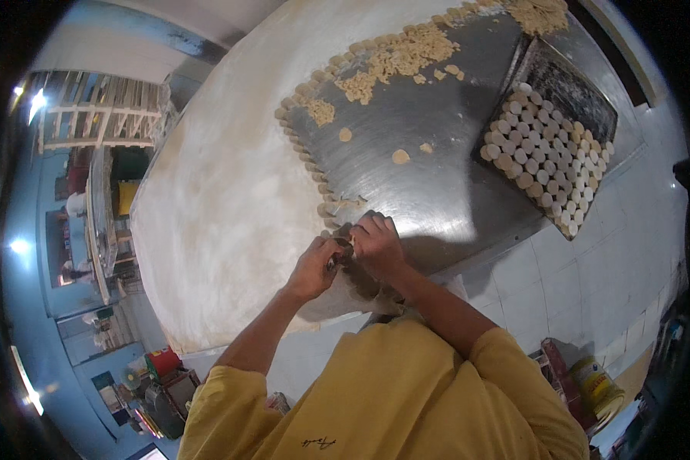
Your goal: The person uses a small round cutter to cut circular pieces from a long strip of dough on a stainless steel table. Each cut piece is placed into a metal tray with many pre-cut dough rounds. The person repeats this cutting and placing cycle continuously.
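Note:
My left hand (319, 267) is closed round a small round metal cutter (342, 250) at the cut edge of a pale, flour-dusted dough sheet (207, 230). My right hand (375, 247) is closed just beside it, touching at the cutter; what its fingers hold is hidden. A scalloped row of cut dough (305, 153) runs along the sheet's edge. On the bare steel surface (429, 199) lie loose dough discs (401, 156) and crumbled scraps (391, 61).
A dark baking tray (567, 84) at the right holds rows of dough discs (548, 157). Tiled floor (560, 291) shows beyond the table, with a yellow bucket (596, 383) at lower right. Wooden racks (100, 107) and stacked items (161, 383) stand at the left.

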### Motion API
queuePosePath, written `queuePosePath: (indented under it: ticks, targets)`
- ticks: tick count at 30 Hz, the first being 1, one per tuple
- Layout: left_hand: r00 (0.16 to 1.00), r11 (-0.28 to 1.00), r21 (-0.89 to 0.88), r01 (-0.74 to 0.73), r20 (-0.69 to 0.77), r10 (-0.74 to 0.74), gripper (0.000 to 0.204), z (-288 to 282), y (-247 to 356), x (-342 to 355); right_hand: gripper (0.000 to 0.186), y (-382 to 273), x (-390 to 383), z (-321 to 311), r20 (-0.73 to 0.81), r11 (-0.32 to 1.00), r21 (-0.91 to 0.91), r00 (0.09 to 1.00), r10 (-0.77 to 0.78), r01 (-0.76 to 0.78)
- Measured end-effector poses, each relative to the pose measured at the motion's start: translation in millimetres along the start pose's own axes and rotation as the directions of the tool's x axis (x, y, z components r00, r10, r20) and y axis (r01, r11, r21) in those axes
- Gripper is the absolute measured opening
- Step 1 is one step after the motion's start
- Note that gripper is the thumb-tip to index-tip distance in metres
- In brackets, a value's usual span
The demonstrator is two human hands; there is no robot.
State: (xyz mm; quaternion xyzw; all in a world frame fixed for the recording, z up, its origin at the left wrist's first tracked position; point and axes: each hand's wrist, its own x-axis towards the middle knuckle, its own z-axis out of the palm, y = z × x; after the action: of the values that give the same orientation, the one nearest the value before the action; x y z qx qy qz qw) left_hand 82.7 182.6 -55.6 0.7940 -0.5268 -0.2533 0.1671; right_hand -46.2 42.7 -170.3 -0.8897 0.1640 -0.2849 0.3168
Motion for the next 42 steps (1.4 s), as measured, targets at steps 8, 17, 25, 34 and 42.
queuePosePath:
  ticks: [8,17,25,34,42]
  targets:
    - [0.93,0.929,-0.066,0.365,-0.017,-0.366,0.036,-50,-7,-9,0.036,-5,4,-16,0.065,0.993,0.108,0.997,0.042,-0.049]
    - [0.964,0.927,0.322,0.193,0.112,-0.24,0.045,-29,-3,42,0.041,-1,5,-4,0.222,0.982,0.098,0.966,0.135,-0.159]
    - [0.963,0.968,0.11,0.227,0.125,-0.24,0.051,-18,-25,38,0.022,10,29,9,0.042,0.986,0.009,0.985,-0.169,0.169]
    - [0.917,0.632,-0.754,0.18,-0.103,-0.384,0.035,6,-8,15,0.05,7,-6,-72,0.367,0.911,0.26,0.905,0.214,-0.321]
    - [0.875,0.746,-0.654,-0.123,-0.426,-0.23,0.062,-19,164,49,0.054,42,16,-169,0.602,-0.328,0.758,0.798,0.017,-0.564]
